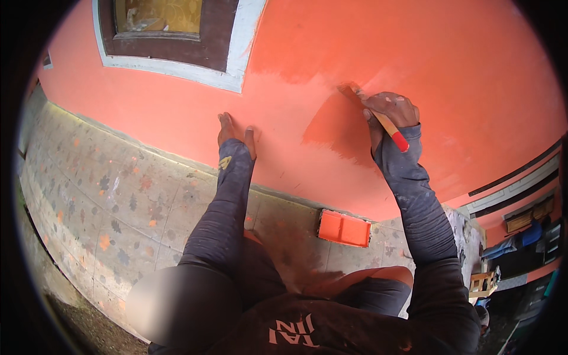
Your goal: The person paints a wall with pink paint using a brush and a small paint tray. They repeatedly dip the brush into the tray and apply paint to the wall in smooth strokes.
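Note:
My right hand (392,111) grips the wooden handle of a paintbrush (385,120) with a red tip on its end. The bristles press on the wall (284,115), at the upper edge of a darker orange patch of paint (339,124). Paler, pinkish orange shows around that patch. With thumb and fingers spread, my left hand (235,133) is at the pale wall below the window; I see no tool in it. Below, on the floor by the wall's foot, a paint tray (344,228) has orange paint in its two sections.
Above left is a window with a brown frame (177,51) and a light grey surround (168,71). A tiled floor (133,213) with leaf patterns runs along the wall, its outer edge at lower left. Far right are a wooden stool (483,284) and hanging clothes (517,242).

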`<state>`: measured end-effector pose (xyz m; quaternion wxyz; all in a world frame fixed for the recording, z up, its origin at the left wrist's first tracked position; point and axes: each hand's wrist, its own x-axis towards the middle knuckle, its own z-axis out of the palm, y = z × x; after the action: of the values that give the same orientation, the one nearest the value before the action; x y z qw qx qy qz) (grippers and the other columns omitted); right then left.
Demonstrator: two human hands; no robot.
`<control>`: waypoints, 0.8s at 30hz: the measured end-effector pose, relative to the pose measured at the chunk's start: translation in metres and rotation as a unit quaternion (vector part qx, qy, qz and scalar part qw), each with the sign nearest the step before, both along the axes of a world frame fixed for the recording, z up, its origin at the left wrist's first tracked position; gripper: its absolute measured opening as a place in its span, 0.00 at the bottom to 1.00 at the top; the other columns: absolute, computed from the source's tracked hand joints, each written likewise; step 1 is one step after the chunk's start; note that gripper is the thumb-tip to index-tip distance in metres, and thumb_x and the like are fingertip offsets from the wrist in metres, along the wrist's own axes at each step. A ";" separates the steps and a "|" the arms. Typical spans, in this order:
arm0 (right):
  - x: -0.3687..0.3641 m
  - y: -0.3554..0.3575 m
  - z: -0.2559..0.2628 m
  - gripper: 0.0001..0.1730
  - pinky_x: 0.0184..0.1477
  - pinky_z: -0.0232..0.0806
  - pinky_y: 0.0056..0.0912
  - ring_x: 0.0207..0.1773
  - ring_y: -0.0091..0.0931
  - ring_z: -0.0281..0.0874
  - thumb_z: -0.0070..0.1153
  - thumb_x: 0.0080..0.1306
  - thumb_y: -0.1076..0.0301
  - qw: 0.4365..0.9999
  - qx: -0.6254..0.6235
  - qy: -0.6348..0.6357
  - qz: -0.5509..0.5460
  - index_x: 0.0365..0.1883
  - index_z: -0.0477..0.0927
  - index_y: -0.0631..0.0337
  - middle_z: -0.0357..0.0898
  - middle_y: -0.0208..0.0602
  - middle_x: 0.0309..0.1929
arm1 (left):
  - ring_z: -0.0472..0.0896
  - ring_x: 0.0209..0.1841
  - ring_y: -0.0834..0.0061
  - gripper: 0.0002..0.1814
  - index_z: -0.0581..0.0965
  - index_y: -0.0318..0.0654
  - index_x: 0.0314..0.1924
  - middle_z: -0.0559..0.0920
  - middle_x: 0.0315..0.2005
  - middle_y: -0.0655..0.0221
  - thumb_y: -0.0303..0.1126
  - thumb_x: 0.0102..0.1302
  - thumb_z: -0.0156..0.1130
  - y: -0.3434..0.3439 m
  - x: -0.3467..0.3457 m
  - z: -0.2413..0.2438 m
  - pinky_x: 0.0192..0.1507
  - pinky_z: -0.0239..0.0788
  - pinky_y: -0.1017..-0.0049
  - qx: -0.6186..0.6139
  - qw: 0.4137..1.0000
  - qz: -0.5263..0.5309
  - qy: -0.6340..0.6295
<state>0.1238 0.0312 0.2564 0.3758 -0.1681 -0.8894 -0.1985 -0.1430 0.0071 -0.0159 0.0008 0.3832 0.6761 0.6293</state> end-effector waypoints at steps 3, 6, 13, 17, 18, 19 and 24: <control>0.001 0.001 0.026 0.19 0.44 0.71 0.40 0.46 0.32 0.80 0.67 0.58 0.79 0.992 0.121 0.016 0.032 0.46 0.87 0.47 0.80 0.29 0.43 | 0.60 0.78 0.41 0.43 0.57 0.20 0.76 0.60 0.75 0.34 0.35 0.68 0.63 -0.003 -0.002 0.003 0.78 0.52 0.59 0.013 0.999 -0.021 -0.022; 0.011 0.024 0.003 0.17 0.33 0.74 0.37 0.42 0.28 0.79 0.68 0.54 0.73 0.965 0.262 -0.012 0.008 0.40 0.88 0.39 0.78 0.25 0.44 | 0.59 0.78 0.41 0.43 0.57 0.18 0.76 0.59 0.75 0.33 0.35 0.69 0.62 -0.007 -0.001 0.006 0.79 0.51 0.59 0.016 0.999 -0.037 -0.032; 0.019 0.015 -0.169 0.16 0.53 0.62 0.44 0.52 0.27 0.73 0.63 0.53 0.65 0.991 0.041 -0.118 -0.053 0.40 0.84 0.31 0.76 0.15 0.51 | 0.57 0.79 0.42 0.44 0.55 0.18 0.76 0.57 0.76 0.33 0.34 0.68 0.63 0.001 0.005 0.001 0.79 0.49 0.59 0.019 0.999 -0.038 -0.017; 0.024 -0.007 -0.182 0.18 0.52 0.62 0.41 0.52 0.27 0.71 0.64 0.57 0.67 0.985 -0.035 -0.171 -0.012 0.42 0.86 0.28 0.77 0.17 0.52 | 0.57 0.79 0.41 0.45 0.55 0.21 0.77 0.57 0.76 0.34 0.35 0.67 0.64 0.003 0.011 -0.002 0.79 0.50 0.58 0.010 1.000 -0.022 -0.009; 0.023 -0.007 -0.172 0.17 0.52 0.62 0.40 0.52 0.27 0.71 0.64 0.58 0.67 0.985 -0.052 -0.163 -0.010 0.42 0.86 0.28 0.77 0.17 0.52 | 0.57 0.79 0.41 0.45 0.55 0.22 0.77 0.57 0.76 0.35 0.35 0.67 0.64 0.002 0.011 0.002 0.79 0.50 0.58 -0.005 0.999 -0.025 -0.026; 0.021 -0.007 -0.157 0.17 0.52 0.62 0.40 0.52 0.26 0.71 0.64 0.59 0.68 0.985 -0.069 -0.156 -0.007 0.42 0.86 0.28 0.77 0.16 0.52 | 0.57 0.79 0.41 0.45 0.55 0.22 0.78 0.57 0.76 0.35 0.35 0.68 0.64 0.001 0.011 0.004 0.79 0.50 0.58 -0.020 0.998 -0.028 -0.044; 0.012 0.015 -0.001 0.15 0.55 0.68 0.40 0.54 0.29 0.80 0.61 0.69 0.71 0.993 -0.110 -0.044 -0.022 0.52 0.87 0.44 0.85 0.24 0.50 | 0.58 0.78 0.41 0.44 0.56 0.24 0.78 0.59 0.76 0.36 0.34 0.68 0.65 0.001 0.007 -0.003 0.78 0.52 0.57 0.005 1.000 -0.005 0.010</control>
<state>0.1363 0.0462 0.2555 0.3111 -0.2189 -0.9177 -0.1148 -0.1357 0.0077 -0.0184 -0.0054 0.3929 0.6710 0.6287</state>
